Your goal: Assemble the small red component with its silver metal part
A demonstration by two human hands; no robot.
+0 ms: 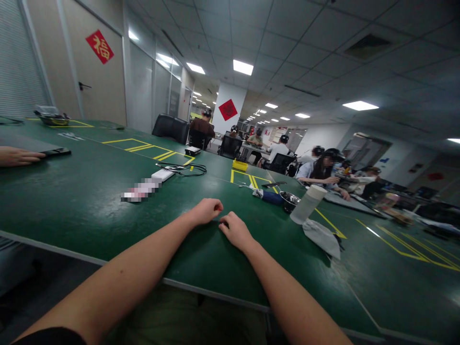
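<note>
My left hand (207, 211) rests on the green table (143, 235), its fingers curled and closed. Close beside it, my right hand (235, 230) also lies on the table with fingers bent inward and pinched. A small dark spot shows by the right fingertips, too small to name, and whatever either hand may hold is hidden. Ahead and to the left of my hands lie a white power strip (163, 174) and a black cable (187, 168). A blurred-out pinkish-white object (142, 189) is in line with the strip.
At right stand a frosted bottle (308, 205), a grey cloth pouch (322, 238), a metal bowl (289, 201) and a dark blue rolled item (270, 197). A yellow box (239, 165) sits farther back. Another person's hand (21, 156) touches a laptop (36, 145) at left. Several people sit beyond.
</note>
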